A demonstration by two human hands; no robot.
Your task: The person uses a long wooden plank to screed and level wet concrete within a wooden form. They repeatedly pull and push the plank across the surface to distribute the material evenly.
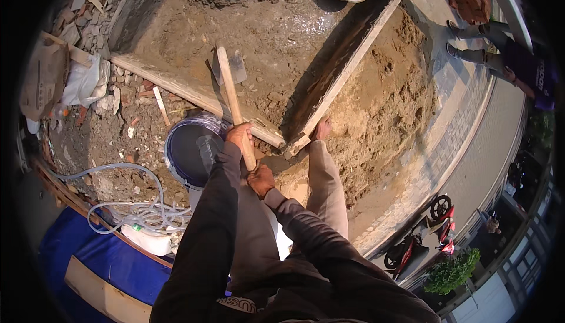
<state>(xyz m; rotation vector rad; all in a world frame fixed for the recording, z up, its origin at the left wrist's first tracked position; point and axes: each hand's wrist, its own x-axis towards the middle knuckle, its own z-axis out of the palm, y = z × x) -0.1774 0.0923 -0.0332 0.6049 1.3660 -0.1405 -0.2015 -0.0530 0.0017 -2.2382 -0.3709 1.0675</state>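
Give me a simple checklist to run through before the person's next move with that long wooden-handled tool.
1. Left hand wrapped around the wooden handle: ok.
2. Right hand gripping too, nearer the person's body: ok.
3. Grey metal blade firmly fixed to the handle: cannot tell; the joint isn't clear.
4. Right foot protected: not ok; it looks bare, close beside the wooden plank.
5. Bucket clear of the left forearm: cannot tell; the forearm overlaps it in this view.
6. Bystander away from the blade: ok; they stand off to the right, outside the plank.
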